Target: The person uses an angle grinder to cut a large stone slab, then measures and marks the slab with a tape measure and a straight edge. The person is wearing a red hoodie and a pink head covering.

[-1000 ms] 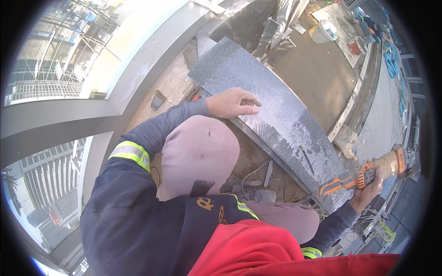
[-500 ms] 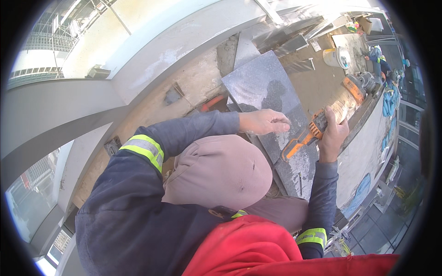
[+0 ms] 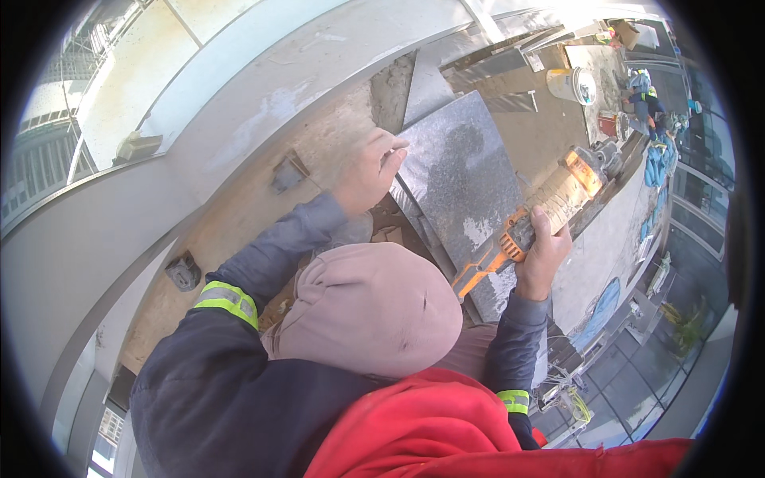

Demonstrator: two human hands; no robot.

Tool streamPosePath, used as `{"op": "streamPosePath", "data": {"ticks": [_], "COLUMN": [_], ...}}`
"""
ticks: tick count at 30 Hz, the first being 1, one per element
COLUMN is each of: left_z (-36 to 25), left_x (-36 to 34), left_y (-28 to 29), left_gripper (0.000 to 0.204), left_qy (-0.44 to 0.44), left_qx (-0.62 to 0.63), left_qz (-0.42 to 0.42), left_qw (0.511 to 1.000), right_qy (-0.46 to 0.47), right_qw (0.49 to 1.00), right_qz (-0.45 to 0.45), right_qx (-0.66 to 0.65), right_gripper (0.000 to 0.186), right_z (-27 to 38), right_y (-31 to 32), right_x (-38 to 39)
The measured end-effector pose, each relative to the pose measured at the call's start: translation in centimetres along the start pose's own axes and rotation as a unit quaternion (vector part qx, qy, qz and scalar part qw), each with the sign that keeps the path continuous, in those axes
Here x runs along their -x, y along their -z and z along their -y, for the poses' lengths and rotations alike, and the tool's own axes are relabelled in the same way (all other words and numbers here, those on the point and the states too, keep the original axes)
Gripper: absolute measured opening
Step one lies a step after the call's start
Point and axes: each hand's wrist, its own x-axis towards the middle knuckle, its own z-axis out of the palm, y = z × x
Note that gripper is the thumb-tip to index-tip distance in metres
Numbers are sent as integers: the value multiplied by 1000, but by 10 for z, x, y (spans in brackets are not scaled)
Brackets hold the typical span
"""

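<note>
One orange angle grinder (image 3: 562, 197), body wrapped in tan material: the right hand (image 3: 544, 255) is grasping it with a closed grip, and its head is pointing away beyond the speckled grey stone slab (image 3: 498, 179). One left hand (image 3: 370, 171), seemingly empty, grip relaxed: it is hovering at the slab's near left edge; blur is leaving contact uncertain.

Risks: a single grip is carrying the whole grinder, so a slip could be sending its head onto the slab and chipping it. The rear handle is lying close to the bent knee (image 3: 366, 307), where trouser cloth could be catching. Should the slab be shifting, its edge could be pinching the left fingers.

Surroundings: the knee is standing between both forearms, hiding the slab's near end. One white bucket (image 3: 564, 84), one reddish bucket (image 3: 610, 125) and one co-worker (image 3: 647, 111) are occupying the far right; blue material (image 3: 657, 163) is lying nearby. One grey object (image 3: 288, 173) is sitting left of the left hand.
</note>
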Motion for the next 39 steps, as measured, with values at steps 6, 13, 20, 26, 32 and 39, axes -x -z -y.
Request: {"op": "streamPosePath", "data": {"ticks": [6, 13, 20, 26, 32, 39], "left_z": [66, 68, 66, 69, 62, 67], "left_x": [-6, 1, -1, -3, -1, 0], "left_y": [7, 3, 5, 9, 9, 14], "left_gripper": [35, 42, 38, 35, 36, 33], "left_qy": [20, 125, 166, 158, 145, 94], "left_qx": [24, 188, 238, 183, 120, 90], "left_qz": [39, 92, 74, 62, 47, -3], "left_qw": [999, 970, 954, 968, 981, 991], "right_qy": [-16, -28, -44, -41, -38, 0], "right_qw": [998, 994, 993, 993, 994, 985], "right_qz": [-51, -88, -83, -93, -92, -148], "right_qx": [-33, -59, -73, -62, -51, -84], "right_gripper": [38, 39, 40, 38, 35, 36], "right_z": [-11, -11, -14, -11, -8, 0], "right_y": [21, 29, 33, 28, 35, 59], "right_x": [11, 21, 23, 25, 26, 27]}}
